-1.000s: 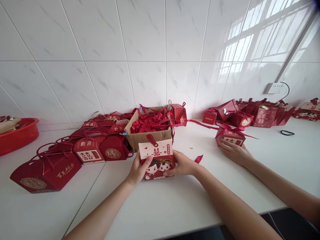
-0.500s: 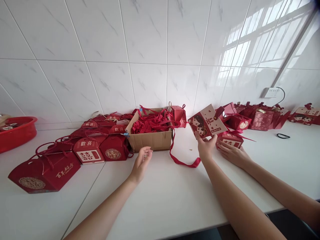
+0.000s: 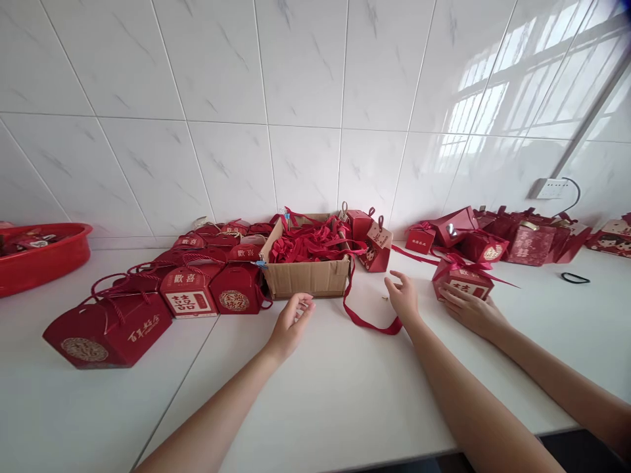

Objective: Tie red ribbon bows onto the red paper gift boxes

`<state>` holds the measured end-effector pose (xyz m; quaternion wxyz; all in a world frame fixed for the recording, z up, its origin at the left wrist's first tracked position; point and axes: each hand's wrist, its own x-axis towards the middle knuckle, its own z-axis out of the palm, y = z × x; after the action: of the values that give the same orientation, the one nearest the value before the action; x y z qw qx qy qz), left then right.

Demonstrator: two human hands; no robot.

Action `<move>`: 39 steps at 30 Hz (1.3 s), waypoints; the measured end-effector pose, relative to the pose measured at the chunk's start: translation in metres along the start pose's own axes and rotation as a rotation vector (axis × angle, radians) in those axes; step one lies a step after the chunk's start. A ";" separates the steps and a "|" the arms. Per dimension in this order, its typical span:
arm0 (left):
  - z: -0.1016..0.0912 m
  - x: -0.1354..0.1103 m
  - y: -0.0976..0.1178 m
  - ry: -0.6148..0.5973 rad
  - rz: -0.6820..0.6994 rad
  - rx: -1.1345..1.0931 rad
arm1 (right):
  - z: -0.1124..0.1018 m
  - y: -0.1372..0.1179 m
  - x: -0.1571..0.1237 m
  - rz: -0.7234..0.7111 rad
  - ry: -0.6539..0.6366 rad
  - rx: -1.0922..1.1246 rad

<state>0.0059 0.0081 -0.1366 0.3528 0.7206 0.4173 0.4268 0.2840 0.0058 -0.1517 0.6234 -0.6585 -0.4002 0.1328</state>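
My left hand (image 3: 292,323) hovers over the white table in front of a cardboard box (image 3: 305,281), its fingers loosely bent and nothing held. My right hand (image 3: 404,299) is open and holds nothing, with thumb and fingers apart. Just beyond it, a small red-and-cream gift box (image 3: 378,249) with a ribbon loop on top leans beside another red gift box (image 3: 359,223). Heaped red ribbons (image 3: 315,242) fill the cardboard box. One long red ribbon (image 3: 369,326) trails over its side onto the table, left of my right hand.
A co-worker's hand (image 3: 473,312) rests against a red gift box with a bow (image 3: 462,276). Several red handled boxes (image 3: 190,289) crowd the left. Red bags (image 3: 532,243) stand right, near a black ring (image 3: 575,278) and a power strip (image 3: 548,189). A red basin (image 3: 44,263) sits far left.
My right hand has let go of the red-and-cream gift box, which now stands at the back beside the cardboard box. My left hand is nearly unchanged. The view has shifted slightly left.
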 end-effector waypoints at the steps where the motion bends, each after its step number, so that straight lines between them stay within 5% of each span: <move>1: 0.000 0.000 0.000 0.002 0.008 0.016 | 0.000 0.000 0.000 0.002 0.002 -0.022; 7: -0.002 0.002 -0.006 0.040 0.095 0.135 | -0.003 -0.001 -0.001 0.001 -0.033 -0.166; 17: -0.016 0.008 -0.013 0.276 0.211 0.346 | -0.004 0.000 -0.010 0.001 -0.259 -0.582; 27: -0.011 0.008 -0.021 0.194 0.174 0.351 | -0.015 0.005 -0.003 0.052 -0.299 -0.755; 39: -0.007 0.006 -0.023 0.152 0.118 0.331 | -0.012 0.011 -0.003 0.003 -0.276 -0.664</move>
<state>-0.0055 0.0235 -0.1524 0.1712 0.7578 0.4642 0.4253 0.2941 -0.0040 -0.1606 0.3154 -0.8015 -0.5011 0.0840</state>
